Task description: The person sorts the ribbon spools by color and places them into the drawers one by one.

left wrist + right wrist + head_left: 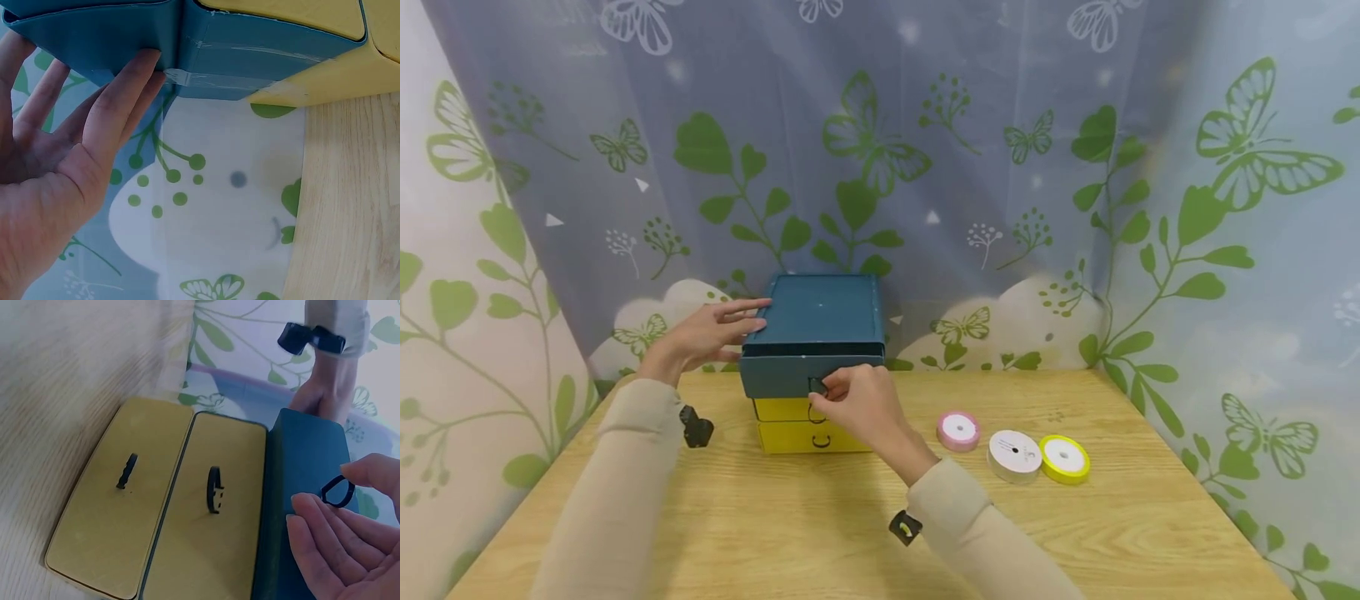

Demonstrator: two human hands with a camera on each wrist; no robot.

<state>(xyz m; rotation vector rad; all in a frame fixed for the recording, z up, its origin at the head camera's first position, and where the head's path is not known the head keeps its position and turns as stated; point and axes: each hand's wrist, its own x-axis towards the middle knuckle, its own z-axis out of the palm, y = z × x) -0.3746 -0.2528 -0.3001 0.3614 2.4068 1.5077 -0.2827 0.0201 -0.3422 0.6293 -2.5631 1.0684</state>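
Note:
A small drawer box with a dark blue top point(823, 308) stands at the back of the table. Its blue top drawer point(778, 379) is pulled partly out, with a dark gap behind its front. Below sit a yellow middle drawer point(203, 550) and a yellow bottom drawer point(94, 537), each with a black loop pull. My right hand point(867, 406) pinches the top drawer's black loop handle point(340, 505) between thumb and fingers. Against the box's left side and top edge my left hand point(711, 332) rests with fingers spread. The drawer's inside is hidden.
Right of the box lie a pink-edged ribbon roll point(958, 429), a white ribbon roll point(1015, 456) and a yellow ribbon roll point(1064, 458) on the wooden table point(790, 533). Behind the box hangs a patterned curtain point(970, 192).

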